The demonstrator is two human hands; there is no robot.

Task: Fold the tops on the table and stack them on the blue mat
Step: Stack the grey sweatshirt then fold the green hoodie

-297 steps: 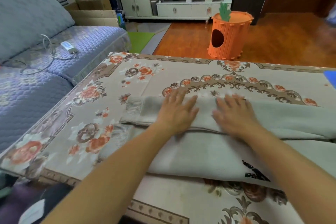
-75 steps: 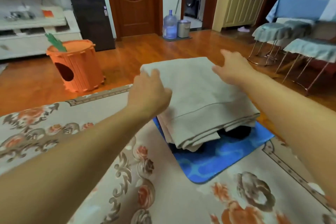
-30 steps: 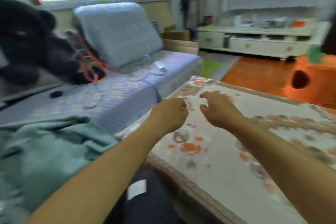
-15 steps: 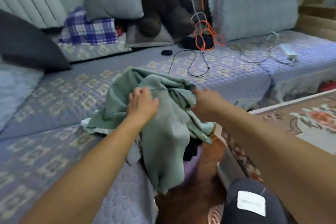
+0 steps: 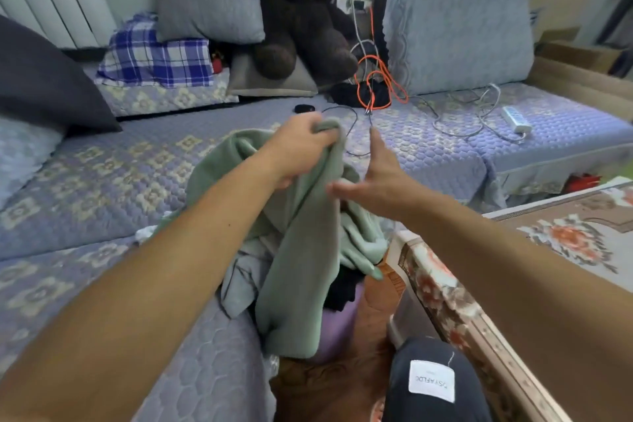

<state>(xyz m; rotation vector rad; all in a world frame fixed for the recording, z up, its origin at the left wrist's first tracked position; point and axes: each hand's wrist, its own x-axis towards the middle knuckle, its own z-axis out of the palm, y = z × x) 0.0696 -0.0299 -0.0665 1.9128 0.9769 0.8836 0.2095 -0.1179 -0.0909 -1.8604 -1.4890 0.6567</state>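
Two bare hands were extended over the sofa (image 5: pixel 428 154). A fold of the green top (image 5: pixel 301 250) was clamped in the left hand (image 5: pixel 301 147) and raised above the sofa seat, the remainder hanging down over the seat's front edge. The right hand (image 5: pixel 376 175) was held open, fingers spread, just beside the raised cloth, nothing gripped. The floral-covered table (image 5: pixel 565 240) was seen beside the sofa's front edge.
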